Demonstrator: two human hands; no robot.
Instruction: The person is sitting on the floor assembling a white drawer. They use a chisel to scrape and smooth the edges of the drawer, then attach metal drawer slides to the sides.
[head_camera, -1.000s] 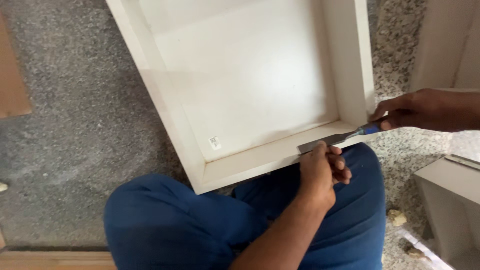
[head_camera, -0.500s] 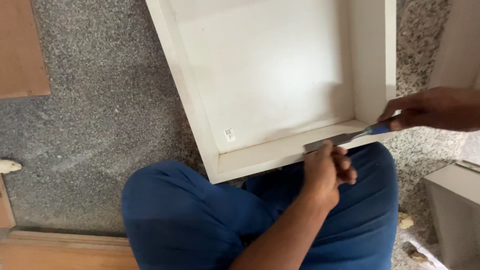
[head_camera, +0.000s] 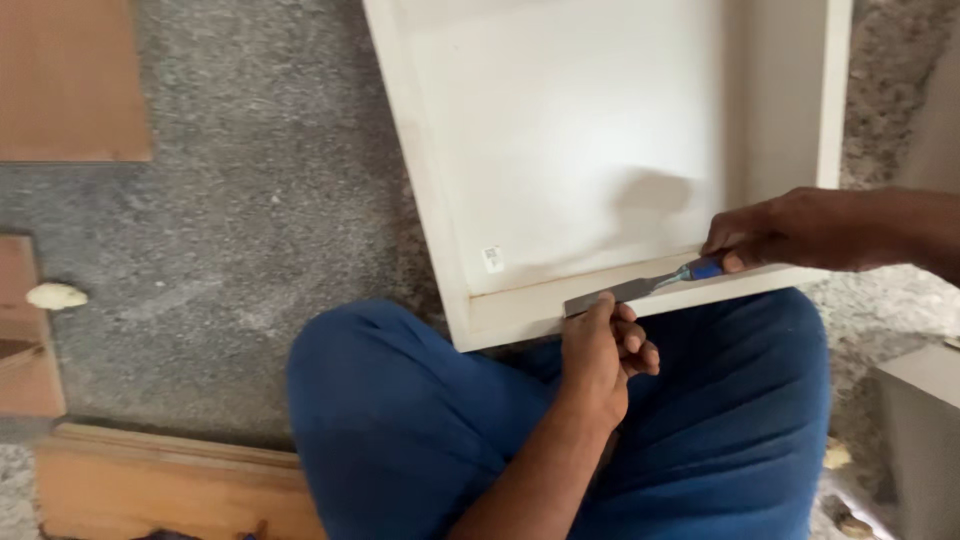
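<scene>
You sat on the speckled grey floor (head_camera: 230, 250) with your legs crossed, blue trousers (head_camera: 420, 430) filling the lower part of the view, and a shallow white panel frame (head_camera: 560, 150) lay in front of you, its near rail resting against your knees. Your right hand (head_camera: 790, 230) was closed around the blue handle of a chisel (head_camera: 640, 290), coming in from the right edge of the view. The chisel lay nearly flat along the near rail, its grey steel blade pointing left (the handle itself was mostly hidden in your fist, only a short blue stub showing). Your left hand (head_camera: 600, 350) was loosely curled, fingers folded in, with the thumb and forefinger pressed down at the blade's tip where it met the rail; it steadied the blade rather than gripping it all the way round. A small pale sticker (head_camera: 492, 259) sat on the flat inner face of the frame, just left of the blade tip and above the rail. To the left, brown wooden boards (head_camera: 70, 80) lay on the floor, well apart from the frame, and a small pale scrap (head_camera: 56, 295) lay near them. A grey box-like piece (head_camera: 915, 430) stood at the lower right, beside your knee.
</scene>
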